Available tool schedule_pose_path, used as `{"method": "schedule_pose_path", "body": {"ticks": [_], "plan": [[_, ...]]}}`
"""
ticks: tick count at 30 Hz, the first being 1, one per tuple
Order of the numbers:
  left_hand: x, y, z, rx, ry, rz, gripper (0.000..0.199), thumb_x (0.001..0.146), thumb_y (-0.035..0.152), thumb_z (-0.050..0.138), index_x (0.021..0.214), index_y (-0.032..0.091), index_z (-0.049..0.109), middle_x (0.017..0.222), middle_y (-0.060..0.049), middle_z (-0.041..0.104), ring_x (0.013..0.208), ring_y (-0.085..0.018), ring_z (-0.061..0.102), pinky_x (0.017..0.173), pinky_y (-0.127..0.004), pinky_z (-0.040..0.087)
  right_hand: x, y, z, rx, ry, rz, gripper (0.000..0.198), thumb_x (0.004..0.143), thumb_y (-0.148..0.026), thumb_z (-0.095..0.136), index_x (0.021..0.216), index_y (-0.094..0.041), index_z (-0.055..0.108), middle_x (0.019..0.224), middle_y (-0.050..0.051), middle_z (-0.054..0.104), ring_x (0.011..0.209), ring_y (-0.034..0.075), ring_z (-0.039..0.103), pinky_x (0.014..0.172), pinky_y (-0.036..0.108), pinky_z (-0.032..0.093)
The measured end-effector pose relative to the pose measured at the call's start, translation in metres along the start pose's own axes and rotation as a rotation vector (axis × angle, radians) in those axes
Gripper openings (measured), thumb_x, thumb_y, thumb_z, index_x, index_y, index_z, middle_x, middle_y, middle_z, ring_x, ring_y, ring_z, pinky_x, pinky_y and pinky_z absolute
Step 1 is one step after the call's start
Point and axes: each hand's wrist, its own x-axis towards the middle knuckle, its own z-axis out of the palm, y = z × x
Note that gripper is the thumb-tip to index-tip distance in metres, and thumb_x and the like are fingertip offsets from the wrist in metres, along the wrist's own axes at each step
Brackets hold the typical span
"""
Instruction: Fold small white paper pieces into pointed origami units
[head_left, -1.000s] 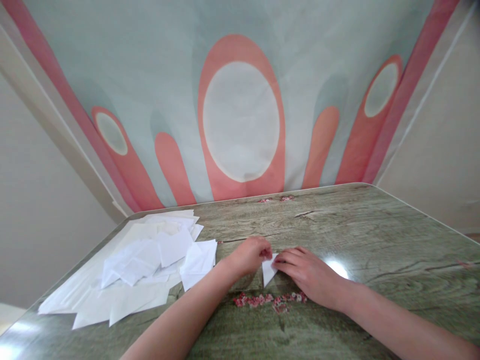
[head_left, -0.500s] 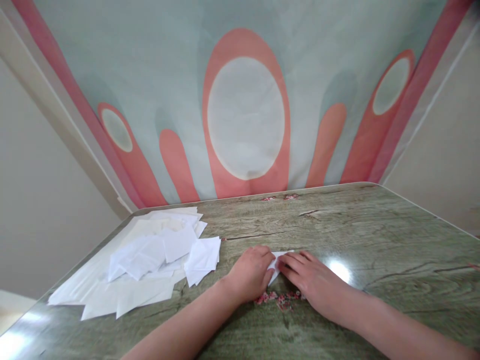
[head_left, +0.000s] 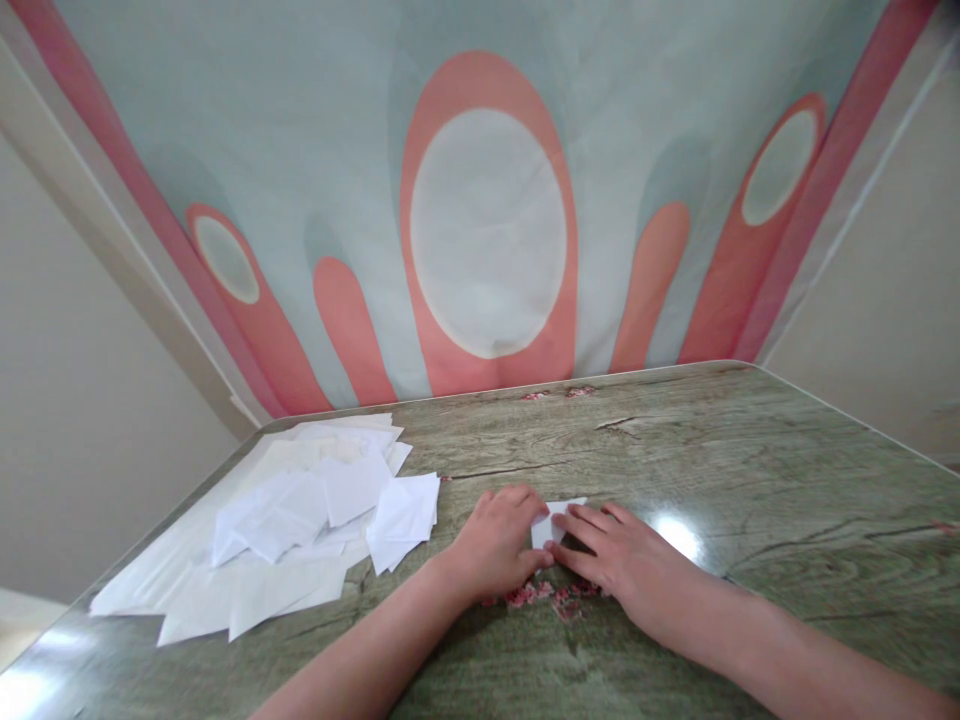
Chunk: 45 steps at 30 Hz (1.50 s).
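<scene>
A small folded piece of white paper (head_left: 543, 532) lies on the table between my two hands, with part of it hidden under the fingers. My left hand (head_left: 499, 540) grips its left side, fingers curled over the top edge and thumb at the bottom edge. From the right, my right hand (head_left: 619, 548) has its thumb and index finger on the paper, with the thumb near the lower corner. The other fingers of that hand rest bent over the paper's right side.
Left of my hands, several small folded white papers (head_left: 405, 512) lie beside and on a spread pile of larger white sheets (head_left: 195, 560). The wood-patterned table (head_left: 750, 460) has printed flowers and a bright glare spot. Behind it hangs a patterned backdrop (head_left: 487, 230).
My right thumb and fingers have shifted down toward the paper's lower corner, and my left thumb has dropped slightly. More of the paper shows between the hands. The view has tilted a little.
</scene>
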Motion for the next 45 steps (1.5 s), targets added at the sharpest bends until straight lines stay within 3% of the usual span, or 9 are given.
{"method": "schedule_pose_path", "body": {"ticks": [9,28,35,45], "plan": [[0.000,-0.007,0.003,-0.044,0.005,0.021,0.051,0.071,0.038,0.074,0.115,0.023,0.051,0.122,-0.006,0.053,0.115,-0.027,0.046,0.097,-0.040,0.037,0.001,0.012,-0.009,-0.057,0.037,0.090,0.042,0.084,-0.011,0.053,0.123,-0.025,0.060,0.127,0.009,0.060,0.118,0.029,0.052,0.092,0.046,0.040],[0.000,-0.015,0.002,-0.096,-0.043,0.018,0.062,0.066,0.041,0.077,0.120,0.027,0.051,0.127,-0.006,0.050,0.120,-0.028,0.042,0.101,-0.042,0.035,0.002,0.022,-0.022,-0.090,-0.073,0.244,0.044,0.082,-0.003,0.044,0.118,-0.020,0.064,0.126,0.010,0.062,0.112,0.027,0.058,0.088,0.044,0.044],[-0.001,-0.011,-0.007,-0.041,-0.095,0.086,0.062,0.071,0.045,0.073,0.128,0.044,0.050,0.123,-0.003,0.050,0.114,-0.026,0.047,0.099,-0.044,0.037,0.005,0.025,-0.019,-0.074,-0.073,0.271,0.044,0.082,-0.003,0.045,0.118,-0.020,0.064,0.126,0.008,0.062,0.110,0.027,0.059,0.087,0.044,0.046],[-0.011,-0.008,-0.017,0.028,-0.148,0.101,0.055,0.075,0.032,0.071,0.124,0.048,0.053,0.136,-0.002,0.048,0.124,-0.029,0.045,0.102,-0.049,0.036,0.006,0.022,-0.025,-0.079,-0.049,0.301,0.042,0.082,-0.001,0.045,0.115,-0.018,0.066,0.122,0.010,0.064,0.108,0.026,0.060,0.086,0.041,0.048]]}}
